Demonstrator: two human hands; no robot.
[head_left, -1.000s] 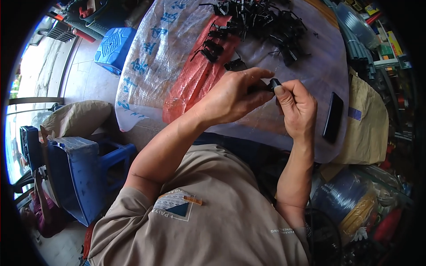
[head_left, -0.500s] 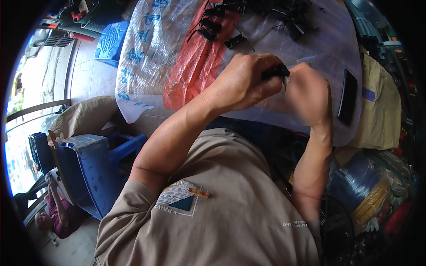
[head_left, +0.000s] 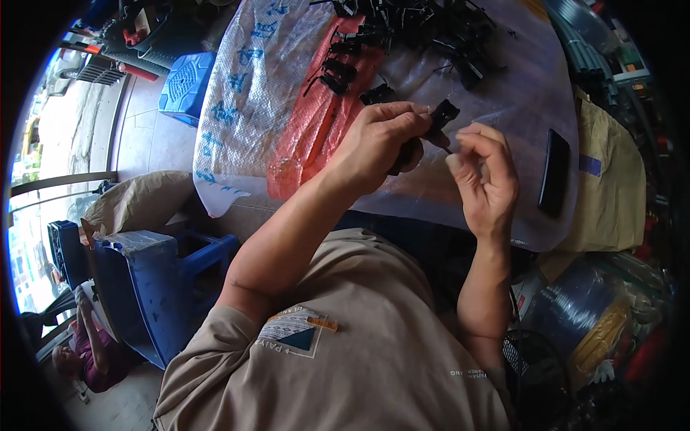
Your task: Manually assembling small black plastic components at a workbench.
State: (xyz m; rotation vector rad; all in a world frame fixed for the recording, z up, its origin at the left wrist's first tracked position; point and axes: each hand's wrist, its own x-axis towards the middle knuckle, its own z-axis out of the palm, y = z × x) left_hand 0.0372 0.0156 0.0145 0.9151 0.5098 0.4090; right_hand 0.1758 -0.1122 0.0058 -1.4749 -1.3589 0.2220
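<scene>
My left hand [head_left: 377,144] grips a small black plastic part [head_left: 440,115] above the table, fingers curled around it. My right hand [head_left: 485,179] is just to its right, thumb and forefinger pinched on something tiny at the part's lower edge; what it pinches is too small to make out. Both hands hover over a clear plastic sheet [head_left: 503,100] spread on the table. A heap of similar black parts [head_left: 424,29] lies at the far edge, with a few more on a red plastic bag [head_left: 316,122].
A black phone [head_left: 553,172] lies at the sheet's right edge. A white woven sack [head_left: 244,93] covers the table's left part. A blue plastic stool [head_left: 151,294] stands at lower left, a blue crate [head_left: 185,86] beyond it. A person [head_left: 86,345] sits far lower left. Clutter fills the right side.
My head has tilted, shifting the view. My hands have drawn slightly apart; the black part now shows between them, and my right fingers have come off it into a pinch.
</scene>
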